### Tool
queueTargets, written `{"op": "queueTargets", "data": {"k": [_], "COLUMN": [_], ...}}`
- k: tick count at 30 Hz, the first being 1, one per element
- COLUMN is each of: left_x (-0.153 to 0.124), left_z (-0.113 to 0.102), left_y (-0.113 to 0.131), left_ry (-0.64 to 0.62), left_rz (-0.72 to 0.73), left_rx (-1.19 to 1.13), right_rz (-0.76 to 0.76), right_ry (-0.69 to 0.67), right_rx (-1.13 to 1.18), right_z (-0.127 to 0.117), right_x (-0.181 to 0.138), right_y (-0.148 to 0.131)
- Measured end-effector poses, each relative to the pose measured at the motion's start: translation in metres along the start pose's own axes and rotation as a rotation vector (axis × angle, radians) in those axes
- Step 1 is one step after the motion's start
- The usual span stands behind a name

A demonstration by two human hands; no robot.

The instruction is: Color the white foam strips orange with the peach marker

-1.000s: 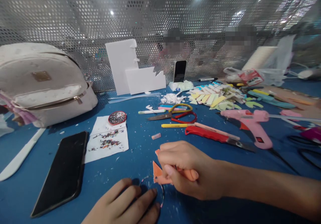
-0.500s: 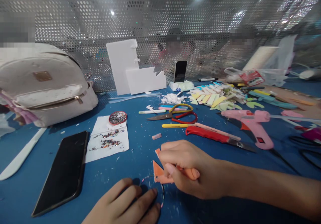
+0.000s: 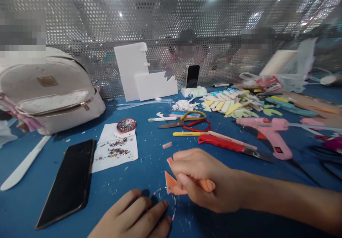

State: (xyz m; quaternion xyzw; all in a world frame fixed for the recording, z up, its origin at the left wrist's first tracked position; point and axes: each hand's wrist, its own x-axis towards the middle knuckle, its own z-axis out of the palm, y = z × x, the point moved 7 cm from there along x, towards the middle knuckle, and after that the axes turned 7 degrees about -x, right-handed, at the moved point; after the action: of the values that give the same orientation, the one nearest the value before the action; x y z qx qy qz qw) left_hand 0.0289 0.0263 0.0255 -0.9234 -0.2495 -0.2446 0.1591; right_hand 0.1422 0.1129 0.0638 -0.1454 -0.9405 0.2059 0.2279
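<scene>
My right hand (image 3: 200,181) is closed around an orange piece (image 3: 172,184), perhaps foam or clay. A pointed, tail-like end of it with a small dark spot sticks out to the left, and a rounded end shows by the thumb. My left hand (image 3: 136,213) rests palm down on the blue table with its fingers apart. A thin speckled loop (image 3: 174,207) curves out beside its fingertips, touching or close to the orange tip. Part of the loop is hidden by the left fingers. Just beyond the right hand lies a small pinkish cylinder (image 3: 167,145).
Beyond my hands lie scissors (image 3: 184,122), a red utility knife (image 3: 221,142) with its blade out, and a pink glue gun (image 3: 267,127). Leftward are glitter on paper (image 3: 114,163), a black phone (image 3: 66,184), a white plastic knife (image 3: 24,167) and a backpack (image 3: 50,99).
My right hand and the orange piece have shifted very slightly to the right, and the loop with them. My left hand has stayed in place.
</scene>
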Motion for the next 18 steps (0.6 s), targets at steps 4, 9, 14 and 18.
{"op": "queueTargets", "data": {"k": [4,9,14,18], "left_x": [0.001,-0.004,-0.015,-0.017], "left_z": [-0.004,0.004,0.013,0.018], "left_y": [0.000,0.002,0.005,0.004], "left_ry": [-0.005,0.017,0.196,0.129], "left_rz": [0.005,-0.013,-0.051,-0.059], "left_rx": [-0.003,-0.021,-0.064,-0.082], "right_rz": [-0.013,-0.032,0.021,0.049], "right_ry": [0.019,0.070,0.032,-0.004], "right_rx": [0.011,0.066,0.008,-0.016], "right_z": [-0.003,-0.009,-0.008,-0.006], "right_x": [0.000,0.000,0.001,0.002], "right_y": [-0.001,-0.003,0.002,0.005]}}
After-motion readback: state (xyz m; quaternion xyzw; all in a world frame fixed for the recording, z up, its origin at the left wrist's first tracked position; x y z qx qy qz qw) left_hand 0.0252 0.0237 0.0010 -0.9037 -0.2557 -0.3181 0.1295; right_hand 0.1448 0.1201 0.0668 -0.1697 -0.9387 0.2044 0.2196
